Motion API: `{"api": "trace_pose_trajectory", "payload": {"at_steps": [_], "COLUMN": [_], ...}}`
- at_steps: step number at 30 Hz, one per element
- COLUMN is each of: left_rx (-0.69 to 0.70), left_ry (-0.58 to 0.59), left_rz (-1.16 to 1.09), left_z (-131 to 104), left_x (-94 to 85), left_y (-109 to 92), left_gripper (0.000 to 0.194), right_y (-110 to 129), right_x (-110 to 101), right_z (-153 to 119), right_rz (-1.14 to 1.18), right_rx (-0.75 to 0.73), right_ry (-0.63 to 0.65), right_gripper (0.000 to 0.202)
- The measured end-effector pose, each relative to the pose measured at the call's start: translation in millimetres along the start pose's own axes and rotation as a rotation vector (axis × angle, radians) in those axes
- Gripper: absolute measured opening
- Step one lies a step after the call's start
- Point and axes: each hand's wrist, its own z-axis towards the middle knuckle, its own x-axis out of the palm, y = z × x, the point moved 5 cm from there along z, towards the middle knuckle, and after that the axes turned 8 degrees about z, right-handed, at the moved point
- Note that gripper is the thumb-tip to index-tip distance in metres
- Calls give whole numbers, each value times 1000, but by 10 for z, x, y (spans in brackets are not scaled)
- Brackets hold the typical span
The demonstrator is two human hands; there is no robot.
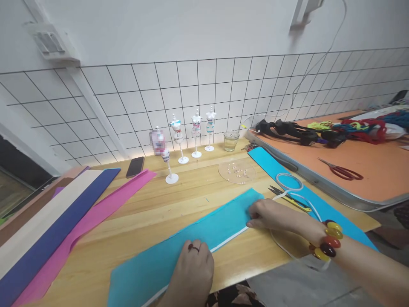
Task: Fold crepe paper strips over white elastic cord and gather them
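Observation:
A long blue sheet (pixel 204 232) of thin, crepe-like material lies slantwise on the wooden table, with a narrow white tape (pixel 230 239) running along its near edge. My left hand (pixel 194 266), a dark ring on one finger, is curled down over that edge; its fingertips are hidden. At the sheet's right end, my right hand (pixel 265 213) pinches the near corner where the tape runs. A bead bracelet (pixel 329 242) circles my right wrist. Just beyond that hand are yellow-handled scissors (pixel 295 202) and a white ring-shaped roll (pixel 289 182), with loose white tape between.
Several small white mannequins (pixel 196 132) stand along the back, beside a glass (pixel 230 140) and a clear plate (pixel 237 170) of small bits. Folded pink (pixel 96 221) and navy (pixel 57 226) sheets and a phone (pixel 135 166) lie left. Red-handled scissors (pixel 341 170) rest on the orange surface, right.

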Motion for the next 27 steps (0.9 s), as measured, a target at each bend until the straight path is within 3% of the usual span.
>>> {"api": "trace_pose_trajectory", "payload": {"at_steps": [3,5,9,12,20,27], "left_rx": [-93,-147,-110,-65,-29,-42], "left_ry": [200,241,29,-107,-86,-108], "left_rz": [-67,-108,-150,-148,-131,-66], "left_z": [67,166,473,647,746,755], "left_x": [-1,-58,-212,-208,-177,-159], "left_y": [11,-50,-324,-471,-449,-495], "left_gripper": [19,25,31,39,31,31], "right_y": [21,70,197,201,-74,-338], "right_x": [-9,-36,-100,-104,-60,-168], "right_z": [-14,-35,-92,-114,-65,-66], "right_rz": [12,11,0,4,151,367], "right_rx": [14,30,55,44,-8,43], "right_ry": [-6,-14,-25,-27,-27,-127], "right_gripper": [30,28,27,25,20,33]}}
